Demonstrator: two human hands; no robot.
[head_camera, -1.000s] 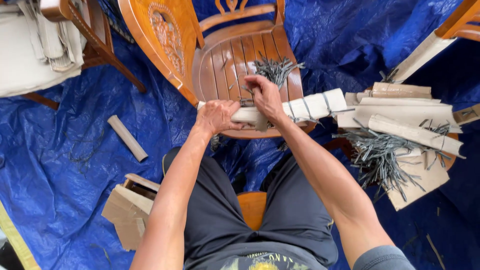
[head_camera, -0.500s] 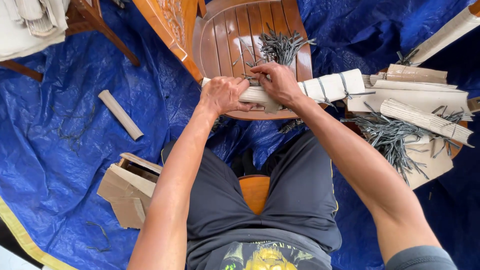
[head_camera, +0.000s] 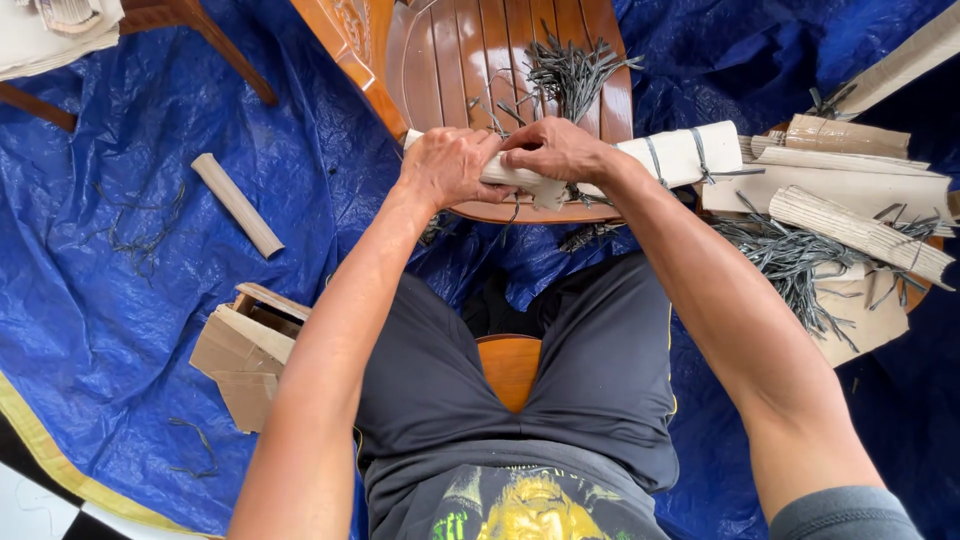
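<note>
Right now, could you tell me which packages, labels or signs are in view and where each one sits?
Torn cardboard box: brown, opened flat, on the blue tarp beside the person's left leg.
Pale rolled bundle: cylinder bound with ties, held by left hand and right hand.
No labels, signs or screens.

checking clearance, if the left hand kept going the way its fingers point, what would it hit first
The left hand points right along the white roll, so it would meet the right hand first; their fingers look already touching, though depth is unclear.
</note>
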